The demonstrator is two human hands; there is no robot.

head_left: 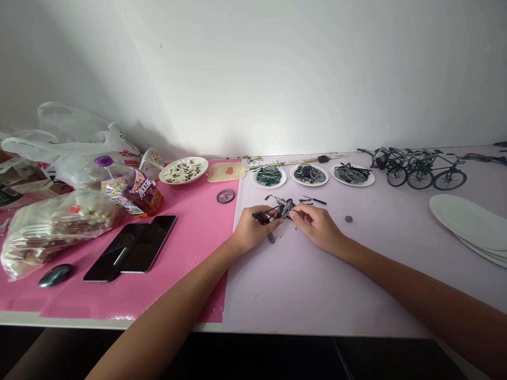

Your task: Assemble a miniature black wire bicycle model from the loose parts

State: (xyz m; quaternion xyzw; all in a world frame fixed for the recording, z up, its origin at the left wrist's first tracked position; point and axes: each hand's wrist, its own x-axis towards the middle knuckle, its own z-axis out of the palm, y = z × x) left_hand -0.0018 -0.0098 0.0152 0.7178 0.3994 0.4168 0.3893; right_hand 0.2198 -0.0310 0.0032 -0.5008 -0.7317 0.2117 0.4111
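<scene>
Between my two hands is a partly built miniature bicycle (280,207), black and grey, held just above the table. My left hand (253,228) is closed around its frame from the left. The fingertips of my right hand (313,221) pinch its grey part from the right; exactly which piece they grip is hidden. Just beyond my right hand lie a small black screwdriver (320,201) and a few short black pieces. A single black spoked wheel (225,196) rests on the pink mat, and a small dark round part (348,219) lies to the right.
Plates of green parts (269,177), dark parts (309,174) and grey wheels (353,174) line the back. Several finished miniature bicycles (430,171) stand at right, behind stacked white plates (467,219). Two phones (132,250), a drink bottle (129,187) and plastic bags (75,158) occupy the left.
</scene>
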